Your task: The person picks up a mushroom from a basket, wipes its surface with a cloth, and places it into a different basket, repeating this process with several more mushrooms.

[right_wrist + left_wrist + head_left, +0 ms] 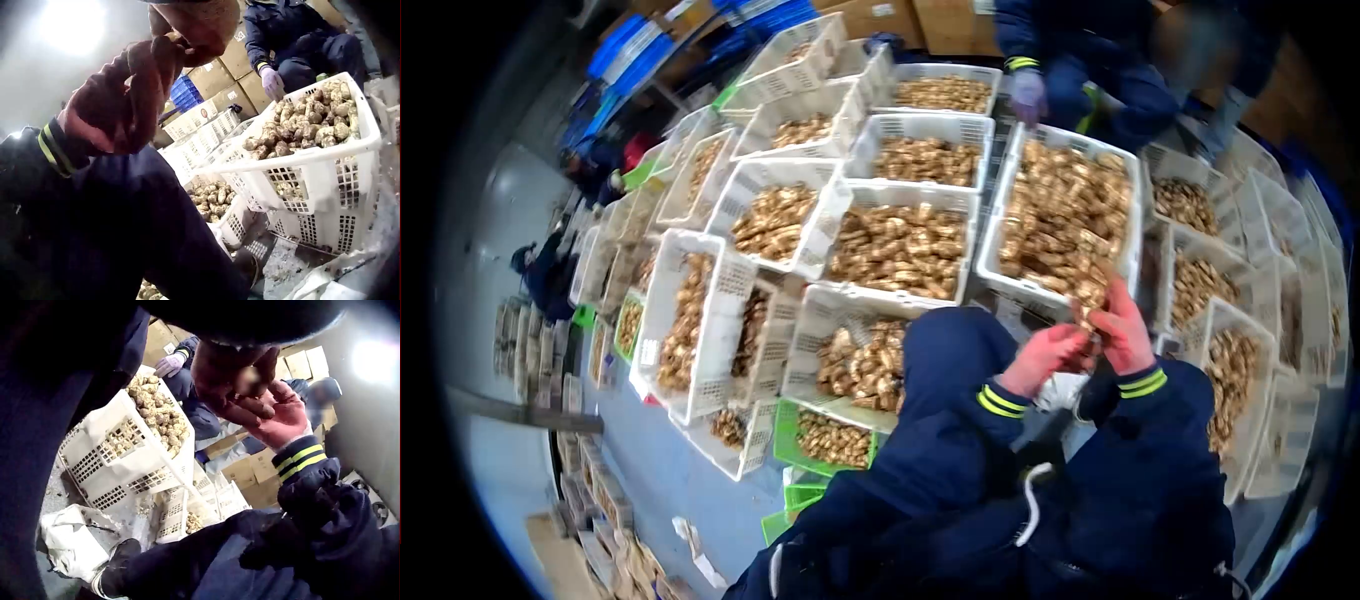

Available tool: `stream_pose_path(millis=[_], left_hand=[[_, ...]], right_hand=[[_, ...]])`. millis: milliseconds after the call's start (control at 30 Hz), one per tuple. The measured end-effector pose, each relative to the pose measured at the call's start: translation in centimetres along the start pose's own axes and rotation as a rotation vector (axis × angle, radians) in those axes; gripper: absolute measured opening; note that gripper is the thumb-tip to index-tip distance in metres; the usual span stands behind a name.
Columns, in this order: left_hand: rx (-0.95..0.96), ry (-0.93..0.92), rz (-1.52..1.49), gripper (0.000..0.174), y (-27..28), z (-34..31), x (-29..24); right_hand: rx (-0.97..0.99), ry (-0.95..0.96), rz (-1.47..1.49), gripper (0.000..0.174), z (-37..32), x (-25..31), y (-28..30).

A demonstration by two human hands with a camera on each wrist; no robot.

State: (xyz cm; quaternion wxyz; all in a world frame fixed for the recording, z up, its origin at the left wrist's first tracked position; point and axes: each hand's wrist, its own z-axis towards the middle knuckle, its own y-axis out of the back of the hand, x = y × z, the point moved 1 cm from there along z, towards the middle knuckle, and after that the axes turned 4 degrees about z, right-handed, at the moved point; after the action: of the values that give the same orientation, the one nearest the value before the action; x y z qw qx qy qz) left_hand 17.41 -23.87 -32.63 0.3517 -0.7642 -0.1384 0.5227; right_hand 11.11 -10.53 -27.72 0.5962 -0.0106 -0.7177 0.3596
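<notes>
Two hands in pinkish-red gloves meet just before the front edge of a white crate (pixel 990 235) heaped with brown, knobbly root-like pieces (pixel 1065 200). The left hand (pixel 1045 358) has its fingers curled round a small pale-tipped piece (pixel 250 377) in the left wrist view. Close against it, the right hand (pixel 1122 330) pinches at the same piece, its fingers bent in the right wrist view, where the right hand (pixel 200 28) touches the left hand (pixel 119 106). Fingers cover most of the piece.
White crates (pixel 905 235) of similar pieces stand in rows left and right, some stacked. Green crates (pixel 785 435) sit low at the left. A person's gloved hand (pixel 1028 95) rests by the heaped crate's far corner. A white bag (pixel 75 544) lies on the floor.
</notes>
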Motion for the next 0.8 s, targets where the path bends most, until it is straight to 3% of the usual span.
stream_pose_path(millis=[67, 133, 167, 200, 267, 333, 367, 400, 433, 467, 500, 600, 667, 733, 767, 800], left_hand=[[-0.009, 0.026, -0.011, 0.027, 0.0, -1.2, -1.1], [-0.051, -0.04, -0.031, 0.027, 0.9, -2.8, -2.6], [-0.146, -0.045, -0.031, 0.026, 1.3, -3.9, -4.0], [-0.275, -0.12, -0.02, 0.023, 0.7, -6.0, -6.5], [-0.406, -0.356, 0.158, 0.02, 5.2, -9.3, -8.9], [-0.732, -0.589, 0.613, 0.018, 6.4, -15.6, -14.3], [-0.769, -0.746, 0.61, 0.022, 10.0, -18.1, -16.1], [-0.987, -0.759, 0.224, 0.028, 7.2, -21.3, -18.8], [-1.042, -0.772, 0.325, 0.031, 8.8, -24.7, -20.2], [-0.994, -0.769, 0.259, 0.031, 11.9, -26.9, -20.5], [-1.054, -0.772, 0.273, 0.034, 11.7, -28.7, -21.1], [-0.911, -0.682, 0.319, 0.033, 12.4, -30.5, -19.3], [-0.75, -0.389, 0.463, 0.031, 12.7, -29.5, -17.4], [-0.565, -0.263, 0.323, 0.021, 14.5, -26.8, -14.7], [-0.618, -0.137, 0.358, 0.019, 14.7, -25.7, -14.6], [-0.592, -0.181, 0.266, 0.02, 16.1, -24.9, -14.4]], right_hand=[[0.025, -0.124, -0.017, 0.06, -0.3, 0.8, -2.3], [0.045, -0.058, 0.032, 0.058, 1.6, -1.1, -1.9], [0.136, -0.084, 0.044, 0.061, 2.2, -1.4, -1.8], [0.12, -0.117, 0.106, 0.059, 2.6, -1.2, -2.3], [0.069, -0.215, 0.122, 0.058, 4.1, -2.4, -1.4], [0.07, -0.302, 0.154, 0.051, 5.3, -3.0, -1.3], [0.061, -0.315, 0.148, 0.049, 5.6, -3.5, -1.3], [0.05, -0.326, 0.142, 0.046, 5.8, -3.9, -1.4], [0.062, -0.329, 0.134, 0.046, 5.8, -3.9, -1.8], [0.02, -0.346, 0.106, 0.045, 5.8, -4.0, -2.0], [-0.027, -0.358, 0.08, 0.043, 5.7, -4.2, -2.1], [0.031, -0.394, 0.085, 0.042, 5.8, -4.8, -1.9], [0.006, -0.418, 0.063, 0.039, 5.8, -5.2, -1.6], [-0.033, -0.449, 0.06, 0.04, 5.7, -4.9, -1.4], [-0.036, -0.46, 0.058, 0.039, 5.6, -4.4, -1.8], [-0.052, -0.453, 0.056, 0.039, 5.6, -4.1, -2.1]])
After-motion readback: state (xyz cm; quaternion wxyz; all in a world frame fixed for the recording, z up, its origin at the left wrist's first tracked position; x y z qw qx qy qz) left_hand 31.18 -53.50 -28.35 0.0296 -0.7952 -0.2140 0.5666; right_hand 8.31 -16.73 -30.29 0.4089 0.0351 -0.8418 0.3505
